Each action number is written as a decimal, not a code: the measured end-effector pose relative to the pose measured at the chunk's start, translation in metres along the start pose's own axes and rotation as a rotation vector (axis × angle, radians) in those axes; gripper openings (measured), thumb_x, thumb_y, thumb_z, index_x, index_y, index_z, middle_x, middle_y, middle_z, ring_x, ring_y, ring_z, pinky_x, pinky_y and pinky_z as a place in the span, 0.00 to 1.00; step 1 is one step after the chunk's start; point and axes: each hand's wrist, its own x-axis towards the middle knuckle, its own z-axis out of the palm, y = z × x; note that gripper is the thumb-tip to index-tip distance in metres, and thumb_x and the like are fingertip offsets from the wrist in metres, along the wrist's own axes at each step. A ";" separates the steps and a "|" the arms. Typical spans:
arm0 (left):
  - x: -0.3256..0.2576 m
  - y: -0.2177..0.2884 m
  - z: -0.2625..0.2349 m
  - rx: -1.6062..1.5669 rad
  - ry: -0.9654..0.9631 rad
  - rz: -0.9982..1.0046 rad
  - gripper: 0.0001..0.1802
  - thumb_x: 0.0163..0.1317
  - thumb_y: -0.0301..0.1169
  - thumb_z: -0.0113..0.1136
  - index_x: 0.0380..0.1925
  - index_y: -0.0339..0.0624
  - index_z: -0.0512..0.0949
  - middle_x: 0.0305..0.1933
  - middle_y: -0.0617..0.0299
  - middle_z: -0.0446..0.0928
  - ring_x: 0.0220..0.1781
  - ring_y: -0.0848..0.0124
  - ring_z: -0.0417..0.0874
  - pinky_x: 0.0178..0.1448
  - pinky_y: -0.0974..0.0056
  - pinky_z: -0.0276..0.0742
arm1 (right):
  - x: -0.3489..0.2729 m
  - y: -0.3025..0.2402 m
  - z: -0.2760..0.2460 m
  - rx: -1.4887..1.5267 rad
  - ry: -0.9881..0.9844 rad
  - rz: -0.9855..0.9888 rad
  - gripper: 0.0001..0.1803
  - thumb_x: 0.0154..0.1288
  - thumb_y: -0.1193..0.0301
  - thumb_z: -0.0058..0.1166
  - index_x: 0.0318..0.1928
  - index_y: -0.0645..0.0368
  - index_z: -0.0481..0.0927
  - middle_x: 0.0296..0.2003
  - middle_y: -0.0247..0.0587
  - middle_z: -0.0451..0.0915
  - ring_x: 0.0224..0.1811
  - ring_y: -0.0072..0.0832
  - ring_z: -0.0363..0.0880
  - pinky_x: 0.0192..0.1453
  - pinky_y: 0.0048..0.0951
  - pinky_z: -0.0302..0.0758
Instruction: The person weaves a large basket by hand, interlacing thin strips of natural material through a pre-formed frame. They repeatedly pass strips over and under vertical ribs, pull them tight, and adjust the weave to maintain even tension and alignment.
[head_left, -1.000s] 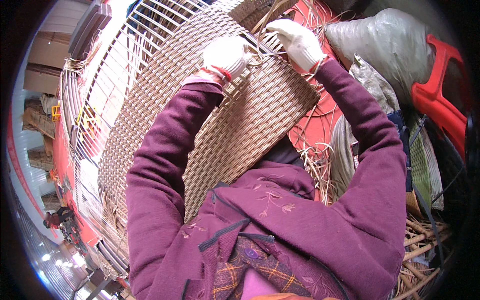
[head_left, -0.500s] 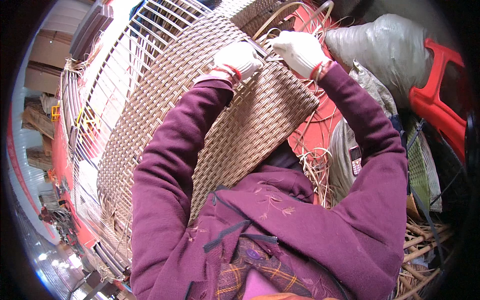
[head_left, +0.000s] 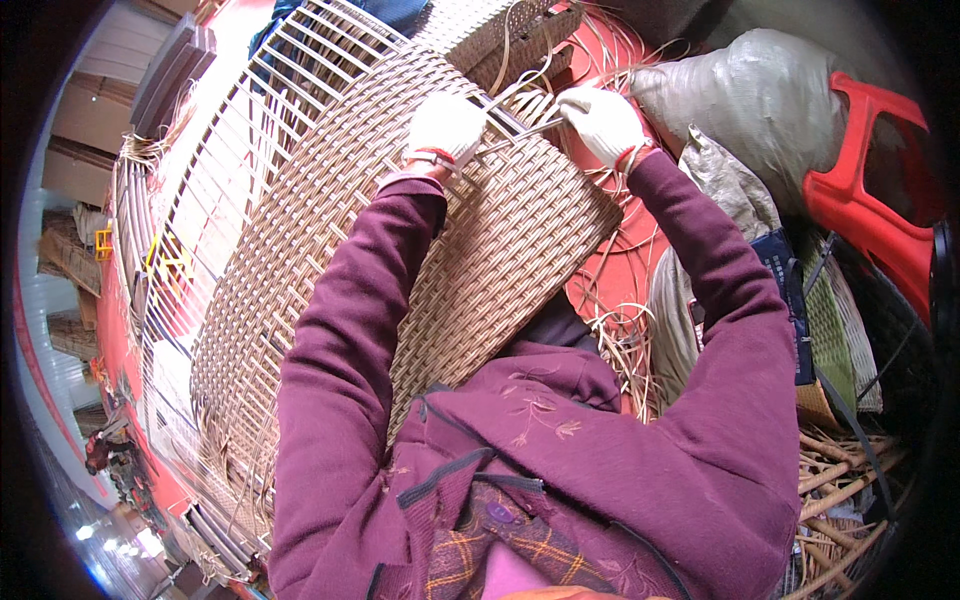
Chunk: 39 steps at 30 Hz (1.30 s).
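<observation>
A brown woven rattan panel (head_left: 480, 260) lies across a curved white metal frame (head_left: 280, 130) in front of me. My left hand (head_left: 445, 125), in a white glove, grips the panel's upper edge with curled fingers. My right hand (head_left: 600, 120), also gloved, pinches a thin rattan strand (head_left: 520, 135) that runs from the weave toward my left hand. The hands are a short gap apart at the panel's top corner. Purple sleeves cover both forearms.
Loose rattan strands (head_left: 620, 330) lie on a red surface to the right of the panel. A grey sack (head_left: 760, 100) and a red plastic stool (head_left: 870, 170) stand at the upper right. Cane sticks (head_left: 850, 490) pile up at the lower right.
My right hand has dropped closer to the panel's edge, drawing the strand with it. My left hand has shifted slightly along the top edge.
</observation>
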 end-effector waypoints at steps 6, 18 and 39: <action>-0.007 0.000 0.007 -0.031 0.011 0.032 0.16 0.70 0.37 0.54 0.33 0.42 0.88 0.35 0.46 0.86 0.37 0.49 0.88 0.44 0.46 0.83 | 0.031 -0.016 0.032 -0.015 0.198 -0.256 0.14 0.74 0.69 0.57 0.55 0.48 0.87 0.45 0.41 0.88 0.45 0.42 0.89 0.49 0.40 0.85; -0.019 0.007 0.006 -0.199 0.083 -0.067 0.19 0.76 0.40 0.49 0.37 0.40 0.84 0.38 0.46 0.85 0.42 0.47 0.86 0.47 0.45 0.81 | 0.076 -0.001 0.005 -0.559 0.089 -0.380 0.10 0.65 0.74 0.56 0.43 0.50 0.87 0.35 0.42 0.86 0.42 0.43 0.89 0.46 0.44 0.84; -0.023 0.014 0.013 -0.414 0.183 -0.194 0.21 0.76 0.42 0.50 0.34 0.39 0.84 0.36 0.45 0.85 0.40 0.45 0.86 0.47 0.45 0.80 | 0.119 -0.006 -0.087 0.060 0.543 -0.085 0.12 0.75 0.63 0.64 0.45 0.58 0.92 0.33 0.34 0.90 0.32 0.20 0.86 0.39 0.27 0.82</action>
